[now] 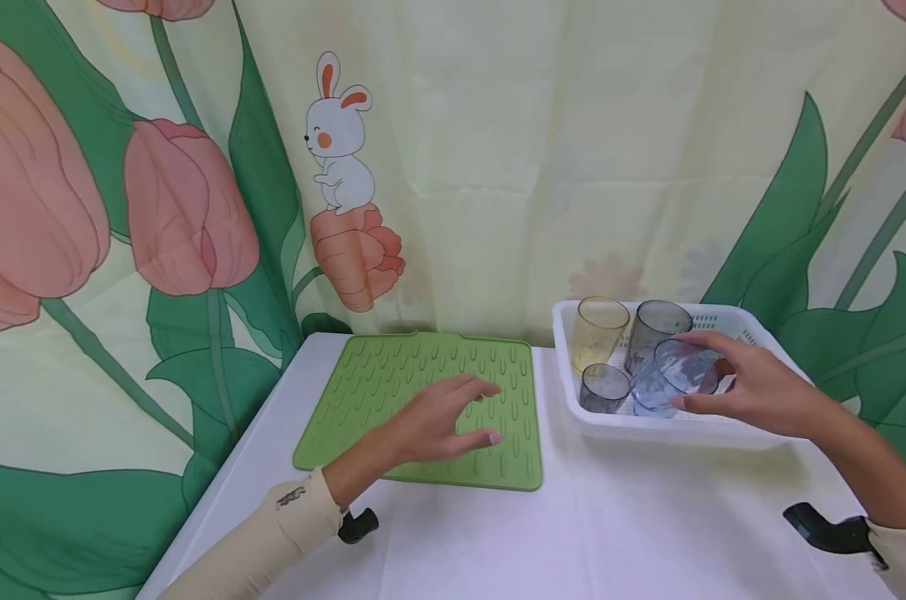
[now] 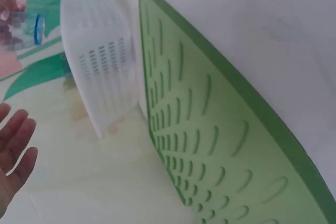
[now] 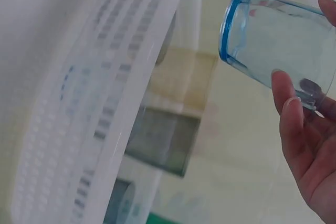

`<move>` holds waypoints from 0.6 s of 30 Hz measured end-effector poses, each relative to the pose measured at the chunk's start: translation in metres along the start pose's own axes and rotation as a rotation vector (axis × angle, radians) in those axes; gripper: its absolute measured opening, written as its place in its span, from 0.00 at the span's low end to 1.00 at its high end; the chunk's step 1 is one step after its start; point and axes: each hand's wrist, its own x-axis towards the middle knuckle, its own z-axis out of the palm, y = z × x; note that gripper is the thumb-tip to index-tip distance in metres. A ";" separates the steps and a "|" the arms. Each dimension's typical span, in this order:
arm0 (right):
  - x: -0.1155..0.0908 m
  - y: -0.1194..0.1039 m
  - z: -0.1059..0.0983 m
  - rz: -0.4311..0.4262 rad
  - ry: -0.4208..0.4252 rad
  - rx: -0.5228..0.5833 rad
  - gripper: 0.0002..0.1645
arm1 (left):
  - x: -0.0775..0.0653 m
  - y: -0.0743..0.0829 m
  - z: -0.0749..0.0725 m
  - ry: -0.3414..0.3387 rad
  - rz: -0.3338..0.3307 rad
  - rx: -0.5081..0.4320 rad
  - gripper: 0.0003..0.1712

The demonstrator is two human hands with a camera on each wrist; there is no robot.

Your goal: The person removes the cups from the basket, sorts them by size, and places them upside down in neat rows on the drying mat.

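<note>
My right hand (image 1: pixel 760 387) grips a clear blue-tinted drinking glass (image 3: pixel 283 40), fingers and thumb around its upper part. The glass's thicker blue end points down, over the front of a white plastic basket (image 1: pixel 723 433). An amber glass (image 1: pixel 598 333) and a tall grey glass (image 1: pixel 651 333) stand at the back of the basket; a short grey glass (image 1: pixel 604 390) is in front. Over the green drying mat (image 1: pixel 422 408), my left hand (image 1: pixel 441 421) holds nothing, its fingers and thumb spread apart.
The basket stands on the white-clothed table (image 1: pixel 498 550), right of the mat. Its slotted wall (image 3: pixel 105 93) rises beside the right wrist. A curtain (image 1: pixel 483 167) printed with tulips and a rabbit hangs right behind the table.
</note>
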 end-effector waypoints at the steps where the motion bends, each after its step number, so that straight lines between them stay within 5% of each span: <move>1: 0.000 -0.006 0.003 -0.021 0.006 0.014 0.50 | 0.001 0.002 -0.001 0.000 0.004 -0.018 0.32; 7: 0.001 -0.037 0.023 -0.108 0.007 0.106 0.48 | 0.006 0.015 -0.004 0.005 0.024 -0.111 0.32; 18: 0.003 -0.071 0.054 -0.144 -0.053 0.258 0.47 | 0.016 0.036 -0.005 0.012 0.055 -0.185 0.35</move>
